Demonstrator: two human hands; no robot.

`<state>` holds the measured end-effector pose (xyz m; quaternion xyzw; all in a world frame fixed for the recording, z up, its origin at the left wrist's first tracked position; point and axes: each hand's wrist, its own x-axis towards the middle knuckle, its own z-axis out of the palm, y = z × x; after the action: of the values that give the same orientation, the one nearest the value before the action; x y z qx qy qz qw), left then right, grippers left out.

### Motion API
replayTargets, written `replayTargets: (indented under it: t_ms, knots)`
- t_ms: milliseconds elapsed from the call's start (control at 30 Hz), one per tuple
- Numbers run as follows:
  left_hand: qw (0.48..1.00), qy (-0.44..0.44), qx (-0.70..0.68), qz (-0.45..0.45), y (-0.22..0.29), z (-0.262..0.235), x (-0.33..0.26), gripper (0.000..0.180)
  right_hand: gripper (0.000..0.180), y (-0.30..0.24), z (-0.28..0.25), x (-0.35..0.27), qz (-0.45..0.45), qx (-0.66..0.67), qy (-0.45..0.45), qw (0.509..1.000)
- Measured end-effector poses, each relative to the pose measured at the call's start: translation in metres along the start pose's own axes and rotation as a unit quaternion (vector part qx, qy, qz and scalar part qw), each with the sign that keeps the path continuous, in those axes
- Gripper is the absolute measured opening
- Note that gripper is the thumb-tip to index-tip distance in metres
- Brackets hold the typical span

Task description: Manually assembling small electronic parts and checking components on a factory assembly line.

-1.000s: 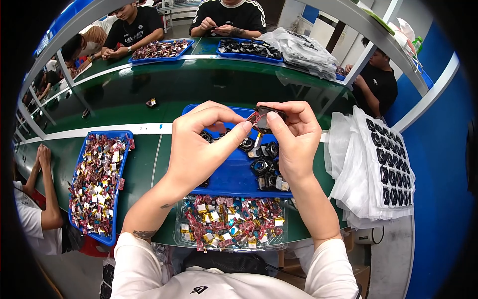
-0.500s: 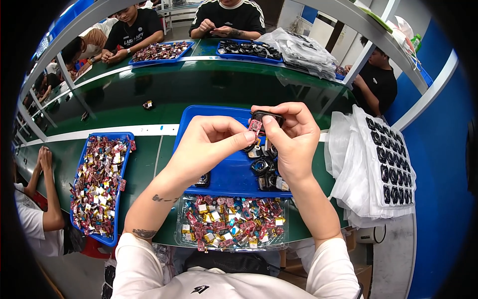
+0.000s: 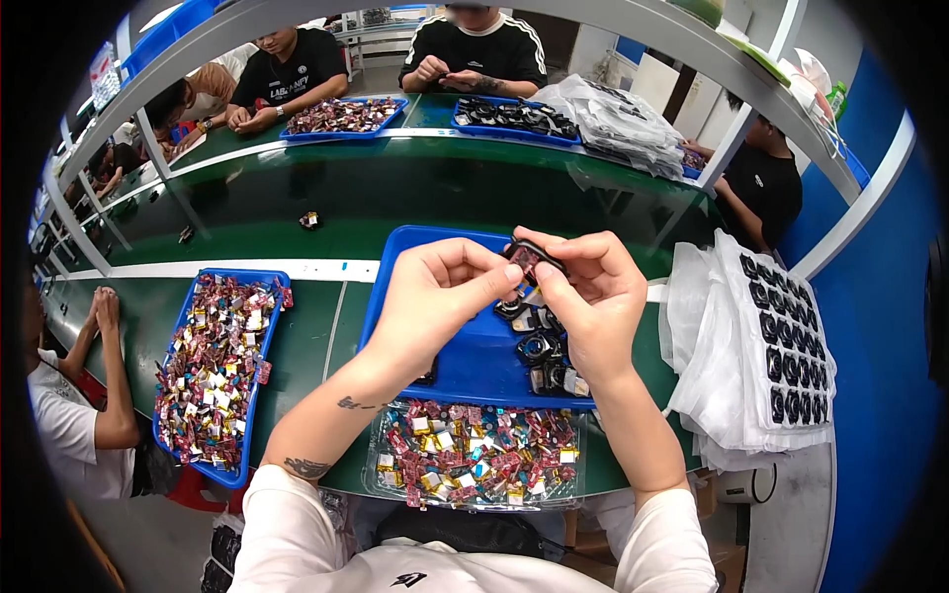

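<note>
Black rounded plastic case point(image 3: 537, 255) over blue rectangular plastic tray point(image 3: 455, 356); clear rectangular plastic tray point(image 3: 374, 469) at its 6 o'clock.

Looks down and forward from the person's head, upright and unmirrored, as the left of two wide fisheye cameras worn side by side. Sits near the left hand point(image 3: 430, 301) and right hand point(image 3: 598, 308), keeping both about the middle, with the wearer's white shirt point(image 3: 465, 573) along the lower edge. Takes in the green tabletop point(image 3: 308, 336) beyond and a co-worker point(image 3: 476, 47) well apart at the top, bending straight edges such as the metal frame point(image 3: 840, 219) toward the rim.
</note>
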<state>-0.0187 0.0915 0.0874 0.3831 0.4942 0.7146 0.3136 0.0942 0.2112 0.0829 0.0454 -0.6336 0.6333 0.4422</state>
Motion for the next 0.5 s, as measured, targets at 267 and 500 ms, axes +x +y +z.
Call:
replayTargets:
  t_ms: [267, 500]
  knots:
    - [0.984, 0.028, 0.153, 0.084, -0.019, 0.001, 0.010, 0.019, 0.017, 0.000, -0.005, 0.000, 0.028, -0.061, 0.008, 0.998]
    - [0.986, 0.053, 0.127, 0.089, -0.016, -0.023, 0.058, 0.017, 0.024, -0.031, -0.031, 0.019, 0.072, -0.124, 0.001, 0.990]
